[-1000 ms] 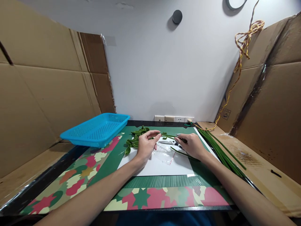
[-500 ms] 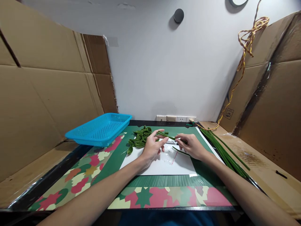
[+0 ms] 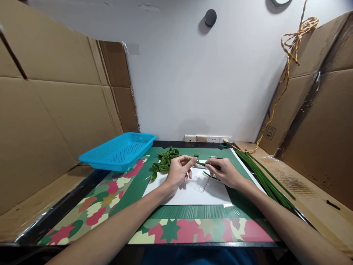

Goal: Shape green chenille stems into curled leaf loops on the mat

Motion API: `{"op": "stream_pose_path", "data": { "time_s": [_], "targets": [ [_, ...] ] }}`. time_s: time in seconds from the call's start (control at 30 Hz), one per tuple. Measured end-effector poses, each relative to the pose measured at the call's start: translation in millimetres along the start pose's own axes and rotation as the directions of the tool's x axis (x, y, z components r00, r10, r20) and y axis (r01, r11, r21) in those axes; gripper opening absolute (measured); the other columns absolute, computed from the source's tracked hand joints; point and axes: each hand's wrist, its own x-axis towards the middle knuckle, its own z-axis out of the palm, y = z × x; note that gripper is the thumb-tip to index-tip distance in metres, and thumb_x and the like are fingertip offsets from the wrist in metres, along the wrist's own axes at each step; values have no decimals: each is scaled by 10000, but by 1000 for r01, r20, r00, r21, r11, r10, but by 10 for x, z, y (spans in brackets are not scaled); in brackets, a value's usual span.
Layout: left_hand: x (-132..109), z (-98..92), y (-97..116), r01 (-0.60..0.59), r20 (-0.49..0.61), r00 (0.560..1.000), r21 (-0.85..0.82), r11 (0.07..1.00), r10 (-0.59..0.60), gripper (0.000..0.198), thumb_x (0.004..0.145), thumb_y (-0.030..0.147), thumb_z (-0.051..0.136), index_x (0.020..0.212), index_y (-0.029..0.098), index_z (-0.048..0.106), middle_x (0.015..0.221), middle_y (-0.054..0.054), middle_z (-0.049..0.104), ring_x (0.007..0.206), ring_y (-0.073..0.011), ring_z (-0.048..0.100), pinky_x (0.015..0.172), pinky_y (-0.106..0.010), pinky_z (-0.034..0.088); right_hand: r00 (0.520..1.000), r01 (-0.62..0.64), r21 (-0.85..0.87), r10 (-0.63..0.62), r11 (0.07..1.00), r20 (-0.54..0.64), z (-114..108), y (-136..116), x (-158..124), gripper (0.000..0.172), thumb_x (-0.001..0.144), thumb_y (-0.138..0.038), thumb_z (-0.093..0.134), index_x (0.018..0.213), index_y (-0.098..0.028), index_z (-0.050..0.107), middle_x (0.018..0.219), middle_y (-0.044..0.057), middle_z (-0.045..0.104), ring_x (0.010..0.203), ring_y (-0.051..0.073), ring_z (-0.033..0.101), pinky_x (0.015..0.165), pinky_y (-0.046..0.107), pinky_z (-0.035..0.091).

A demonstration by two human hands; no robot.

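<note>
A green pipe cleaner (image 3: 200, 163) spans the gap between my two hands over a white sheet of paper (image 3: 187, 197). My left hand (image 3: 178, 172) pinches one end between thumb and forefinger, its other fingers curled loosely. My right hand (image 3: 224, 172) grips the other end with its fingertips. Below the right fingers a second green strand (image 3: 208, 175) sticks out; whether that hand holds it I cannot tell. Just left of my left hand lies a heap of looped, leaf-shaped green pipe cleaners (image 3: 165, 162). A small clear plastic bag (image 3: 198, 180) with a red line rests on the paper.
A blue perforated basket (image 3: 118, 156) stands at the back left. Long green pipe cleaners (image 3: 259, 175) lie in a bundle on the right. Cardboard walls (image 3: 68, 106) flank both sides. Power sockets (image 3: 202, 138) and a twisted yellow cord (image 3: 273, 110) are at the back.
My left thumb and forefinger, apart before, have closed on the pipe cleaner. The strand between my hands now lies flatter. My right hand stays nearly in place; the view has shifted slightly.
</note>
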Motion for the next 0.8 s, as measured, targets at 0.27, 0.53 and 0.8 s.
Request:
{"op": "stream_pose_path", "data": {
  "time_s": [0.27,0.53,0.8],
  "targets": [
    [-15,-6,-4,13,50,999,24,1000,-14,442,730,527,837,878,134,698,741,-30,696,383,-55,496,302,-151,267,998,-41,108,45,993,-35,-18,-40,5,337,1043,-399,467,843,-200,652,683,14,656,518,126,525,538,241,378],
    [-9,8,-29,-1,72,997,21,1000,-1,430,755,530,817,839,127,694,723,-26,695,343,-35,455,304,-157,246,994,-70,158,83,985,-73,1,-24,21,378,1016,-488,501,834,-192,647,636,5,598,514,121,478,493,234,344],
    [-14,3,-16,-7,66,998,41,999,5,425,733,510,842,882,136,706,769,-43,723,364,-47,484,303,-157,272,997,-83,206,81,975,19,23,-40,13,338,1000,-472,541,871,-190,677,655,3,612,483,112,498,493,236,383]
  ]
}}
